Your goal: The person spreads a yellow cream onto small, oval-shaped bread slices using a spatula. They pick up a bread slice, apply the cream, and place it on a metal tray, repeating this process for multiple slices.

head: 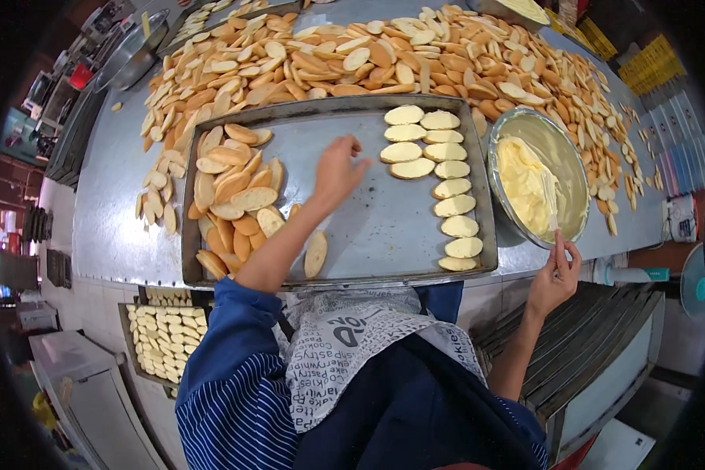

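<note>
My left hand (pixel 339 170) hovers over the middle of a metal baking tray (pixel 341 235), with its thumb apart from loosely curled fingers and nothing in it. To its left in the tray lies a heap of plain bread slices (pixel 241 194), and one lone slice (pixel 315 254) rests near the front rim. Along the tray's right side sit slices coated with pale yellow cream (pixel 453 205), in two columns at the back and one at the front. My right hand (pixel 555 279) grips the end of a spreading spatula (pixel 553 221). The spatula's blade is in the cream (pixel 523 176) inside a metal bowl (pixel 570 144).
Behind the tray a large pile of bread slices (pixel 329 59) covers the metal table (pixel 117 229). Metal bowls (pixel 126 59) stand at the far left. Below the table are a tray of coated slices (pixel 167 341) and stacked trays (pixel 581 352). A fan (pixel 698 282) is at right.
</note>
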{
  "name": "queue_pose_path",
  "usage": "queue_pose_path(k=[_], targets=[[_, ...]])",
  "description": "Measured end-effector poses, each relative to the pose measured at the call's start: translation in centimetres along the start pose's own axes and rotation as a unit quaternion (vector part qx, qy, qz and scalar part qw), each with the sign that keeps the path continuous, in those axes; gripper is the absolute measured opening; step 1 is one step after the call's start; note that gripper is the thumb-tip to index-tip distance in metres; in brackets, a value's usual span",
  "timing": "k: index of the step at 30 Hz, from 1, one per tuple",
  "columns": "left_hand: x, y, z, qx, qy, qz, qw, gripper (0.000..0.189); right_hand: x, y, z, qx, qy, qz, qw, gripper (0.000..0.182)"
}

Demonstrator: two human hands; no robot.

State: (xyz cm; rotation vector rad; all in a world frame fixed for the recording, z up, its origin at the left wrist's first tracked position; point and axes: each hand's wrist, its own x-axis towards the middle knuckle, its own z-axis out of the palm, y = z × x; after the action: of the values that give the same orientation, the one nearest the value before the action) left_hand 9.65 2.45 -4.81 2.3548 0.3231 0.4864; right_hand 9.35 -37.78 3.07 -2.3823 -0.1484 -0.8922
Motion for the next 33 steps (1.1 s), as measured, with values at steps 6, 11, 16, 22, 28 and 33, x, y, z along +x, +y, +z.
queue_pose_path(k=[6,11,16,22,28,33], targets=[[2.1,-8.3,-10.8,0.350,0.113,0.023,0.930,0.027,1.5,1.3,-0.5,0.000,-0.047,0.044,0.998,0.033],[3.7,-15.2,-17.4,0.451,-0.071,0.016,0.890,0.039,4.1,0.2,-1.2,-0.058,-0.119,0.044,0.990,0.028],[5.5,-14.9,-17.9,0.464,-0.155,0.023,0.872,0.032,6.0,-0.3,-0.7,-0.120,-0.205,0.009,0.971,0.024],[4.7,-14.8,-19.0,0.465,-0.113,0.082,0.874,0.045,7.5,-1.2,1.5,-0.092,-0.310,0.008,0.946,0.018],[4.6,-13.1,-18.9,0.315,-0.041,0.006,0.948,0.039,8.7,0.5,1.1,0.044,-0.323,0.108,0.939,0.020],[3.4,-10.7,-15.6,-0.054,0.032,-0.058,0.996,0.028,8.7,1.4,0.6,0.100,-0.313,0.188,0.926,0.019]])
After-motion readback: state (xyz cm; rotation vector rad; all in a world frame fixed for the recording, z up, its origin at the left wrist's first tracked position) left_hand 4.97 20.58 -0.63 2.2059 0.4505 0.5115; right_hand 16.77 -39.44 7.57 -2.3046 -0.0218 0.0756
